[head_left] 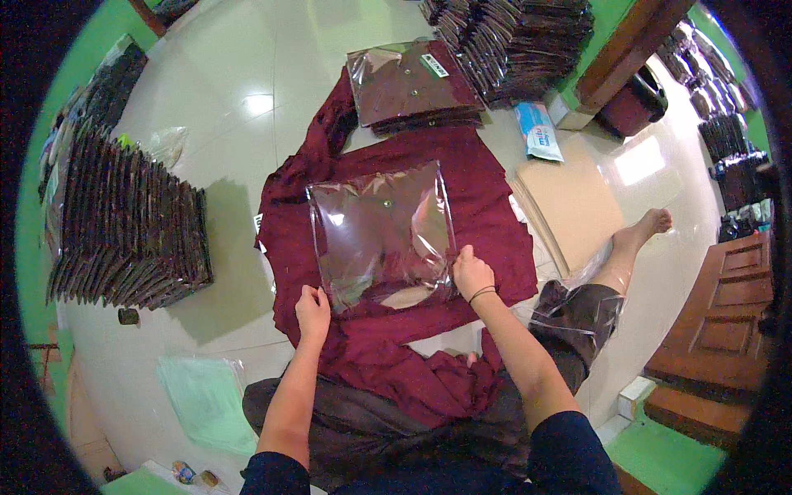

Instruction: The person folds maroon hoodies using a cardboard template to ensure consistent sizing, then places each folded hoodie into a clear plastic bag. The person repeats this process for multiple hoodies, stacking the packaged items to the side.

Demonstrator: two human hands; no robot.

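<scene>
Stacks of packed dark shirts (132,231) stand on the left, and more (516,41) wait far off, so lots looks done. In the middle, the clear bag (384,235) with a folded maroon shirt lies flat on loose maroon cloth (487,214), its long side running near to far and its open end near. Left hand (313,313) and right hand (472,274) each pinch a near corner, so closing seems left.

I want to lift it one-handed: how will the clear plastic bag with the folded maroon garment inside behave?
The clear bag looks glossy, so probably slippery. It lies flat and square, perhaps stiffened by an insert, so it may sag only a little. Both the left hand and right hand grip its near edge.
</scene>
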